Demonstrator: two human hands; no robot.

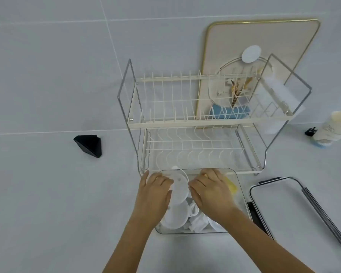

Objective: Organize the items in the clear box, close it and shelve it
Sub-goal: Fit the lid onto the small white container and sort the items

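Note:
The clear box [238,181] stands open on the white counter, right in front of a two-tier wire dish rack [193,123]. Inside lie white round discs, a white cord and a yellow item [231,186]. Both my hands are in the box. My left hand [156,191] holds the left edge of an upright white disc [178,191]. My right hand [209,191] holds its right edge, fingers curled over it. A second white disc [175,215] lies below. The box's lid [283,209] lies flat on the counter to the right, with black latches.
A gold-rimmed board [264,40] leans on the wall behind the rack. On the upper tier sit a clear round plate [222,91], a blue item [230,112] and a white box. A black triangular object [90,144] lies left; a cream bottle [333,129] lies right.

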